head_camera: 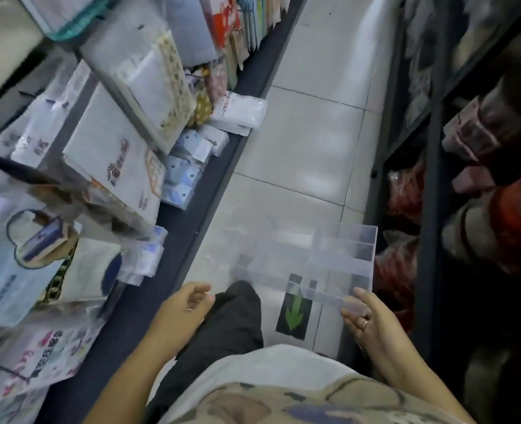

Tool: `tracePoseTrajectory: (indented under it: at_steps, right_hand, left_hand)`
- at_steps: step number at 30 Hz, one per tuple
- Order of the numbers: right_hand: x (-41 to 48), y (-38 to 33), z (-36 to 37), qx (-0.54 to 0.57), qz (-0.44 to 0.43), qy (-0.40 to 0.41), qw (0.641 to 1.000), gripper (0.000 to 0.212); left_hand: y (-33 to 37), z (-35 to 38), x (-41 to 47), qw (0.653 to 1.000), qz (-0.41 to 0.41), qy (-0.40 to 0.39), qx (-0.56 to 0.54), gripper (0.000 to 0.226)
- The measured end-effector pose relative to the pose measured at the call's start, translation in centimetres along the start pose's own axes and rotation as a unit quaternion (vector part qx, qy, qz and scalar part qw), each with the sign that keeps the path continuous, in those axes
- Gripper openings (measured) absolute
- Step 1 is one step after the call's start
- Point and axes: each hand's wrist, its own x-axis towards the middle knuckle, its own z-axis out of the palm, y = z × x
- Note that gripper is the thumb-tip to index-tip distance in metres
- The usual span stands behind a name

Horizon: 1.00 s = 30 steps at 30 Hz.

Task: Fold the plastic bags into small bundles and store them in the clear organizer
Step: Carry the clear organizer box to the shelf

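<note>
Clear organizer point(314, 264) sits lower right of centre in the frame, held in the air over the tiled floor point(308, 133), with its dividers visible and motion-blurred. Right hand point(372, 322) grips its near right corner, thumb on the top edge and fingers curled underneath; there is a ring point(365, 324) on one finger. Left hand point(182, 307) is at lower centre, fingers loosely relaxed and holding nothing, just above a dark trouser leg point(234, 325). A green arrow sticker point(294, 313) on the floor shows through the organizer's near edge. Left shelf point(192, 240) runs along the left side of the frame, stacked with plastic-wrapped packages point(115, 148). Dark right shelf point(430, 148) along the right edge holds reddish bundles point(406, 194), too blurred to identify.
</note>
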Motion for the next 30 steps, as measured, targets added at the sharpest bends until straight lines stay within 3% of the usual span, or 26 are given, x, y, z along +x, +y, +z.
tracePoseTrajectory:
  at_steps: [9,12,15,19,30]
  right_hand:
    - [10.2,-15.0,10.6,0.075,-0.033,0.037,0.996,0.010]
    - [12.6,-19.2,12.6,0.113,-0.037,0.064,0.991,0.016]
    - [15.7,-23.1,13.5,0.140,-0.043,0.089,0.985,0.019]
    - [21.3,-29.0,14.9,0.160,-0.041,0.104,0.981,0.007]
    - [39.3,-52.8,17.9,0.146,-0.034,0.078,0.986,0.024]
  left_hand:
    - [15.5,-8.7,22.2,0.995,0.065,-0.026,0.069,0.013]
    - [22.2,-10.8,29.5,0.990,0.102,-0.032,0.091,0.013]
    - [28.3,-11.1,36.2,0.986,0.128,-0.048,0.097,0.012]
    - [35.5,-9.1,44.6,0.981,0.160,-0.061,0.095,0.013]
    - [51.0,-3.2,62.6,0.990,0.077,-0.085,0.083,0.014]
